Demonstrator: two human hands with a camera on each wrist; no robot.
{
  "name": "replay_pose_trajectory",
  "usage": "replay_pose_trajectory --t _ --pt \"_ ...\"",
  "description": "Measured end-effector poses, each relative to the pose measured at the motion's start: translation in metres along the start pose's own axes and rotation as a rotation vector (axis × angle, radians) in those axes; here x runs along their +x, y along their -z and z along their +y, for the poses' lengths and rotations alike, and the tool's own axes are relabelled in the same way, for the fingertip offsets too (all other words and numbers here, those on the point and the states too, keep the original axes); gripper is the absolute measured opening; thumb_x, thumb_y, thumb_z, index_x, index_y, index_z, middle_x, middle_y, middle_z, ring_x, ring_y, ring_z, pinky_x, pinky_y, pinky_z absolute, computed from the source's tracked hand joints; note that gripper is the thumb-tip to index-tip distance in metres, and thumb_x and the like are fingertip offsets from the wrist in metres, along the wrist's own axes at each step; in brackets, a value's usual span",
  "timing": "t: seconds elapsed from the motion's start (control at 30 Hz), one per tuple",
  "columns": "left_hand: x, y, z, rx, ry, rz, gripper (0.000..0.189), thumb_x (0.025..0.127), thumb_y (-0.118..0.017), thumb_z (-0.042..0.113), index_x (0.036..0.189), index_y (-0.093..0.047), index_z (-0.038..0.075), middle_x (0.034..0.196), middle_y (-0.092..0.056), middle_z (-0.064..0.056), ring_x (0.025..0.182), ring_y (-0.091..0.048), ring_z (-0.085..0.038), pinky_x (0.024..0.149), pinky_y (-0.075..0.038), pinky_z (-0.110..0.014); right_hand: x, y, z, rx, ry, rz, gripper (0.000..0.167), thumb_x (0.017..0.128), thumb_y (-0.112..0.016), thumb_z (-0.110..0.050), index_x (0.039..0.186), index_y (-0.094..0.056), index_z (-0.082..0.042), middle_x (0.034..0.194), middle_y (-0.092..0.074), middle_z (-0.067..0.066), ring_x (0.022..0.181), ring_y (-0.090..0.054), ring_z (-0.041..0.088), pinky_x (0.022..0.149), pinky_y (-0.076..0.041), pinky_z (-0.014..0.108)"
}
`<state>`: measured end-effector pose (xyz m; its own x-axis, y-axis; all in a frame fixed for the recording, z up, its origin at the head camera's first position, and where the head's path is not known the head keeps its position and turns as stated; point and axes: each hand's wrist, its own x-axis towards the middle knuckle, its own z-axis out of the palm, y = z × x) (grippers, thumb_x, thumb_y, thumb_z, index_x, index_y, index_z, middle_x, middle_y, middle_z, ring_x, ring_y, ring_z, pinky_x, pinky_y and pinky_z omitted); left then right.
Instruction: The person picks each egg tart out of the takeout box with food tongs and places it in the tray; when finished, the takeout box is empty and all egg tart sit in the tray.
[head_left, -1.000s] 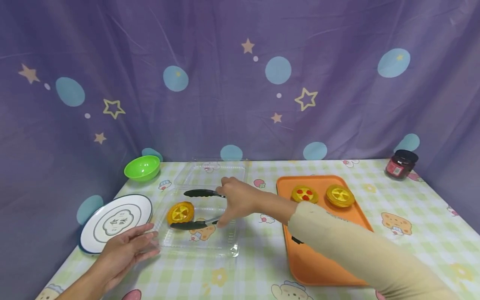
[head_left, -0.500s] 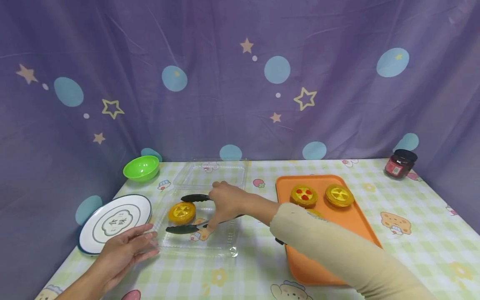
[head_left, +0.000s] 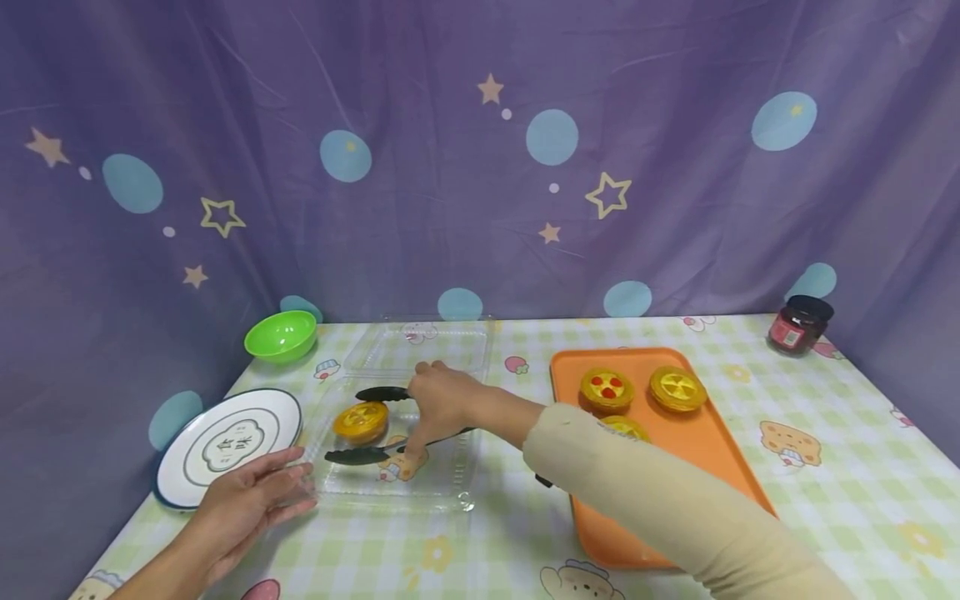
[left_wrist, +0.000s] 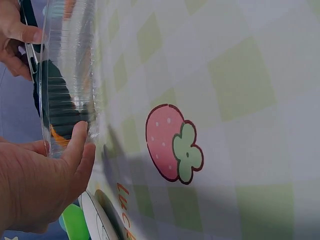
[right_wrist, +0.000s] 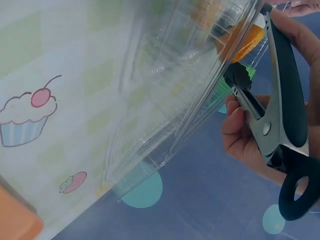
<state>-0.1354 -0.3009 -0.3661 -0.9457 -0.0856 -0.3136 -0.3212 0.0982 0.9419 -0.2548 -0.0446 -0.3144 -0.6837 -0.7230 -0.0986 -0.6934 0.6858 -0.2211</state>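
Observation:
My right hand (head_left: 446,407) grips metal tongs with black tips (head_left: 357,456), held over a clear plastic clamshell box (head_left: 390,500). One tip lies on the far side of a yellow-topped egg tart (head_left: 361,420), the other on its near side. Whether they touch the tart I cannot tell. The tart is in the left part of the box. At the box's left wall my left hand (head_left: 243,508) rests with extended fingers (left_wrist: 77,142) against the plastic. In the right wrist view, the tongs' dark handle (right_wrist: 287,90) lies between thumb and fingers.
An orange tray (head_left: 607,537) on the right holds several tarts, one partly behind my sleeve. A white plate (head_left: 180,467) stands left of the box. Farther back are a green bowl (head_left: 282,337) and a dark-lidded jar (head_left: 800,325). The box's lid (head_left: 420,346) lies folded back.
My right hand and the tongs have shifted left, and the near tip no longer overlaps the tart. More of the third tart on the tray shows. The left hand stays still.

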Motion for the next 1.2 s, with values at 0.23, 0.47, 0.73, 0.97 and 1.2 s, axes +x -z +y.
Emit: replay_pose_trajectory --t 0.23,0.47,0.73,0.97,1.2 --pt "-0.001 0.000 0.001 0.004 0.011 0.013 0.061 0.099 -0.054 0.009 0.147 -0.023 -0.010 0.136 -0.048 -0.025 0.102 -0.063 -0.018 0.090 -0.057 -0.041 0.001 0.000 -0.001 -0.008 -0.006 -0.008 0.061 0.072 -0.082 -0.045 0.118 -0.066 -0.009 0.111 -0.054 0.004 0.096 -0.048 0.018 0.070 -0.050 0.026" --pt "-0.001 0.000 0.001 0.013 0.007 0.012 0.061 0.099 -0.054 0.008 0.147 -0.023 -0.010 0.136 -0.050 -0.023 0.101 -0.063 -0.018 0.090 -0.057 -0.040 0.001 -0.008 0.001 0.022 -0.010 -0.025 0.062 0.071 -0.082 -0.047 0.116 -0.067 -0.007 0.111 -0.056 0.004 0.095 -0.051 0.019 0.071 -0.052 0.026" --pt "0.000 0.000 0.003 0.015 0.024 0.017 0.061 0.099 -0.054 0.010 0.147 -0.024 -0.009 0.137 -0.048 -0.025 0.101 -0.063 -0.020 0.089 -0.058 -0.041 0.001 -0.012 0.007 0.051 0.042 0.016 0.035 0.076 -0.080 -0.036 0.093 -0.070 -0.006 0.098 -0.056 0.002 0.082 -0.049 0.014 0.061 -0.045 0.021" --pt "-0.001 -0.001 0.004 0.029 0.029 0.018 0.059 0.099 -0.053 0.010 0.147 -0.024 -0.009 0.141 -0.043 -0.028 0.101 -0.063 -0.020 0.089 -0.058 -0.041 0.000 -0.011 0.005 0.060 0.077 0.036 0.029 0.076 -0.080 -0.031 0.093 -0.073 -0.009 0.093 -0.055 0.000 0.081 -0.050 0.013 0.061 -0.045 0.021" --pt "-0.001 -0.001 0.003 0.024 0.025 0.020 0.059 0.099 -0.053 0.009 0.147 -0.024 -0.010 0.138 -0.047 -0.026 0.100 -0.063 -0.019 0.088 -0.058 -0.041 -0.003 -0.010 0.005 0.023 0.114 0.075 0.028 0.077 -0.080 -0.030 0.092 -0.073 -0.008 0.087 -0.053 -0.001 0.080 -0.050 0.014 0.060 -0.045 0.020"
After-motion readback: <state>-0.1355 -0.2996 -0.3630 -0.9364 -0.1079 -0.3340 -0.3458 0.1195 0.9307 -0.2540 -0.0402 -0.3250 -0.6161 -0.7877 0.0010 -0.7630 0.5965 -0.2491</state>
